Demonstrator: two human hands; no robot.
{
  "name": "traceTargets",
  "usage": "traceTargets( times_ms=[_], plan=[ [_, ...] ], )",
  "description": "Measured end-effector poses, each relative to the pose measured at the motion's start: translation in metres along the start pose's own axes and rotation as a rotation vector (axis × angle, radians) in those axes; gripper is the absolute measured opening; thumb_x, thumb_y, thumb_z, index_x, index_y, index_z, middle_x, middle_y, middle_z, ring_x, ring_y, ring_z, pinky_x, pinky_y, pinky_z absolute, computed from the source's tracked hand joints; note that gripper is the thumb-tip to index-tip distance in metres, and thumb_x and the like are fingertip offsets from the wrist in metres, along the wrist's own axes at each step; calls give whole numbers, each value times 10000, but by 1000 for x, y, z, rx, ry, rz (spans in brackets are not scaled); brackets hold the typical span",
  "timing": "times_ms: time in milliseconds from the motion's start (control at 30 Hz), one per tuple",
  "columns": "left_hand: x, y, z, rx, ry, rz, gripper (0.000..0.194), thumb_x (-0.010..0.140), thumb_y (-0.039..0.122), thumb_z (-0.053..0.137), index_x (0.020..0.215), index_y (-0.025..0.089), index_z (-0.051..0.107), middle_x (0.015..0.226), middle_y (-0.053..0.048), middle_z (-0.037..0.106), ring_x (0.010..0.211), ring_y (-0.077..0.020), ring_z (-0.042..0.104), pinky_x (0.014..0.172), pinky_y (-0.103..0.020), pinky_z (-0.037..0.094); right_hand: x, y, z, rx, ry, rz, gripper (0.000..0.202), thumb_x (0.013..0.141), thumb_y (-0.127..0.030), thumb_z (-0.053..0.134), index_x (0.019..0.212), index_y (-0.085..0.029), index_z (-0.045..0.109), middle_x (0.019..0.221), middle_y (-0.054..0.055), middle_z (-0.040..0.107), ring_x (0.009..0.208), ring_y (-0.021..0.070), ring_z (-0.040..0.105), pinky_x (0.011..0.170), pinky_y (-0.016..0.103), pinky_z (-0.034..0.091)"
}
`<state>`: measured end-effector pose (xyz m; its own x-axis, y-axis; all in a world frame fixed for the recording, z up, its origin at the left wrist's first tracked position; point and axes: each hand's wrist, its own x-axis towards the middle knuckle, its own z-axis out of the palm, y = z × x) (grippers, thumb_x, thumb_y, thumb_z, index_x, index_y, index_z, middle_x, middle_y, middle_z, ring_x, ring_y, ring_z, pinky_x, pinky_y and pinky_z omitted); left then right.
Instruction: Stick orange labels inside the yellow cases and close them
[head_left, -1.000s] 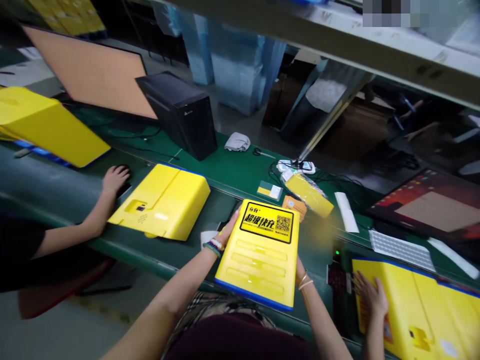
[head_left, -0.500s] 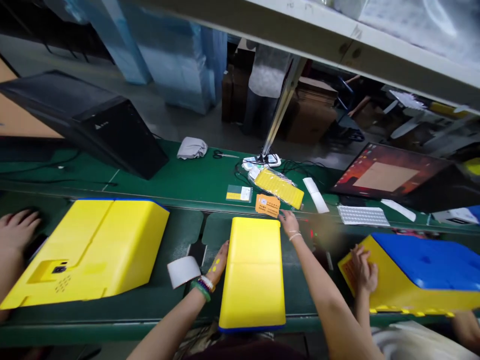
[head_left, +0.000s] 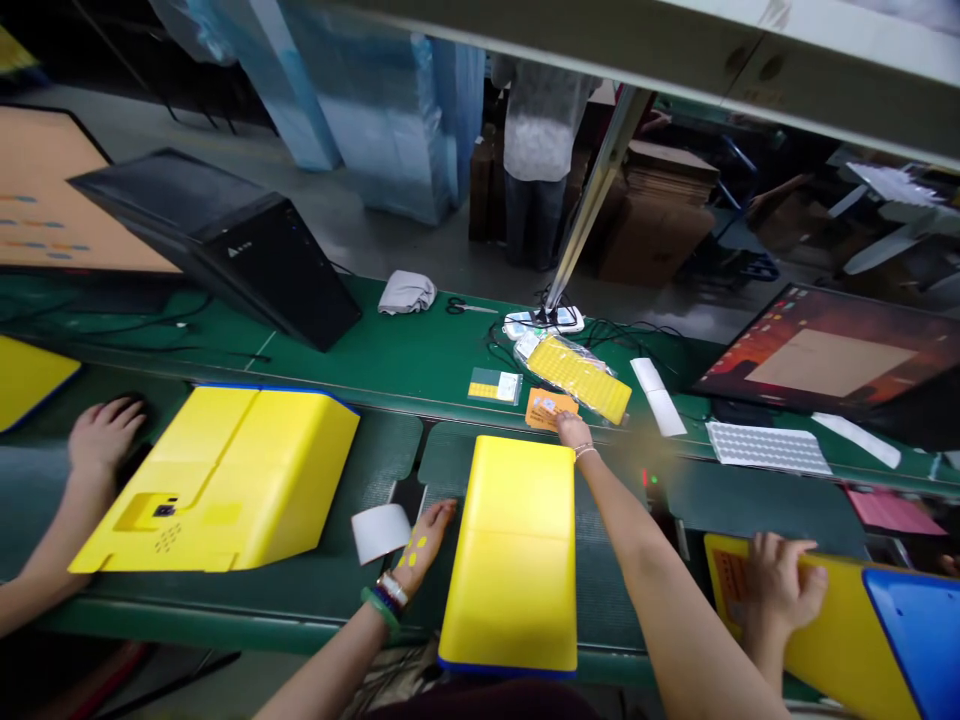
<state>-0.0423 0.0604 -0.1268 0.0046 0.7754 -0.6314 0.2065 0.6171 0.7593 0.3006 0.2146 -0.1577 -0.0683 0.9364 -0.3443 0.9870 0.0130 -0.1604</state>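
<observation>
A yellow box-shaped casing [head_left: 517, 540] with a blue bottom edge stands on the green belt in front of me. My left hand [head_left: 424, 545], bearing yellow dot stickers on its back, is just left of the casing, apart from it, fingers stretched out. Past the casing's far right corner, my right hand [head_left: 574, 430] has its fingers closed at the right edge of the printed orange cards [head_left: 546, 408]. Beside the cards lie a small green-and-yellow packet [head_left: 495, 386] and a plastic bag of yellow strips [head_left: 581, 378]. A curled white paper piece [head_left: 380, 532] is left of my left hand.
Another yellow casing [head_left: 277, 480] stands left, near a co-worker's hand [head_left: 109, 435]. On the right, a co-worker's hand [head_left: 784, 580] rests on a yellow-and-blue casing [head_left: 847, 640]. Behind are a black computer tower [head_left: 277, 270], scissors [head_left: 469, 306], a monitor [head_left: 817, 350] and a metal post [head_left: 600, 200].
My right hand has moved onto the orange cards' edge. My left hand has drawn back from the casing's side. The right co-worker's casing has turned and shifted; the view has swung slightly left.
</observation>
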Motion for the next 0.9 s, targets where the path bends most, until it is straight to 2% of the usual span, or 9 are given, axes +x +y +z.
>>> traceTargets(
  times_ms=[200, 333, 433, 500, 567, 633, 700, 800, 900],
  plan=[
    [8, 54, -2, 1, 112, 333, 448, 806, 546, 539, 1034, 182, 668, 1130, -105, 698, 1091, -265, 635, 981, -405, 478, -9, -7, -21, -25, 129, -51, 221, 937, -110, 443, 1029, -89, 643, 997, 156, 677, 881, 178, 626, 765, 245, 458],
    [-16, 86, -1, 60, 198, 515, 349, 881, 450, 499, 1062, 209, 676, 1121, -73, 689, 1070, -220, 627, 971, -359, 466, -16, -16, -37, 2, 229, -61, 240, 960, -180, 464, 841, -100, 657, 770, 95, 690, 670, 133, 623, 631, 215, 438],
    [-47, 111, 5, 28, 158, 565, 311, 897, 442, 511, 1019, 214, 683, 1051, -64, 686, 989, -206, 621, 869, -318, 478, -32, -21, -68, 24, 359, -55, 292, 985, -226, 414, 906, -94, 662, 876, 124, 711, 790, 168, 658, 700, 249, 475],
    [-70, 131, 12, -41, 60, 543, 311, 890, 463, 534, 962, 197, 678, 966, -59, 677, 909, -193, 606, 793, -294, 472, -58, -32, -95, 64, 500, -127, 283, 990, -255, 416, 965, -113, 660, 986, 127, 714, 922, 196, 664, 792, 293, 501],
    [-91, 150, 20, -144, -64, 510, 314, 882, 474, 556, 933, 183, 662, 898, -47, 654, 863, -177, 584, 742, -272, 456, -96, -50, -119, 147, 705, -336, 224, 976, -256, 470, 934, -158, 666, 980, 94, 727, 942, 192, 672, 843, 316, 519],
    [-109, 165, 27, -279, -167, 477, 308, 883, 469, 562, 913, 173, 644, 856, -37, 627, 835, -160, 568, 703, -253, 438, -140, -74, -137, 177, 819, -591, 149, 945, -179, 521, 946, -195, 669, 981, 71, 735, 961, 173, 678, 881, 309, 530],
    [-123, 172, 30, -414, -226, 436, 287, 882, 452, 577, 859, 168, 615, 818, -24, 604, 792, -140, 553, 681, -241, 423, -182, -94, -146, 160, 905, -745, 170, 893, -110, 587, 1002, -212, 668, 988, 62, 738, 977, 173, 681, 896, 309, 538],
    [-135, 169, 29, -522, -262, 368, 267, 849, 405, 642, 771, 164, 559, 729, 2, 571, 690, -107, 511, 658, -231, 396, -223, -113, -148, 156, 932, -803, 231, 855, -64, 623, 1025, -215, 664, 967, 55, 740, 950, 183, 690, 848, 312, 560],
    [-144, 158, 24, -548, -279, 335, 260, 822, 371, 682, 748, 158, 553, 678, 15, 561, 644, -95, 484, 655, -228, 380, -239, -121, -144, 215, 869, -737, 169, 875, -82, 604, 955, -216, 670, 901, 45, 735, 889, 178, 692, 810, 316, 564]
  ],
)
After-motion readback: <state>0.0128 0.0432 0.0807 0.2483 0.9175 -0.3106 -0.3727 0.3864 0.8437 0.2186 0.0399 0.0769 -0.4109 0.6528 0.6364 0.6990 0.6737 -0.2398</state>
